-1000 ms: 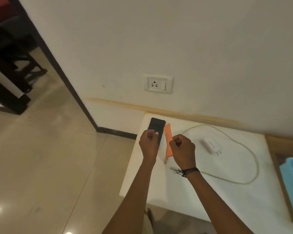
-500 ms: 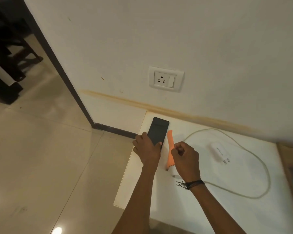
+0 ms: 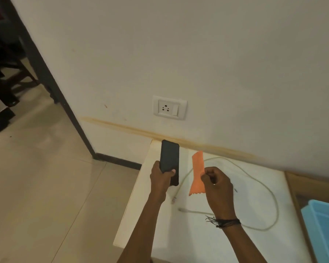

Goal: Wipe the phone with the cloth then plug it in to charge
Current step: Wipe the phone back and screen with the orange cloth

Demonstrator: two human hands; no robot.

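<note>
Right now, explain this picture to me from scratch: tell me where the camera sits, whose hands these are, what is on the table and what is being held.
There is no machine here. The one picture comes from a camera worn on a person's head, looking forward and down at their own two bare hands. The left hand grips a black rectangular phone, held above the white table. The right hand pinches a narrow orange cloth that hangs from its fingers. On the table lies a looped white charging cable with both ends free. A white wall socket sits on the wall above, with nothing plugged in. A light blue plastic tray shows at the right edge.
</note>
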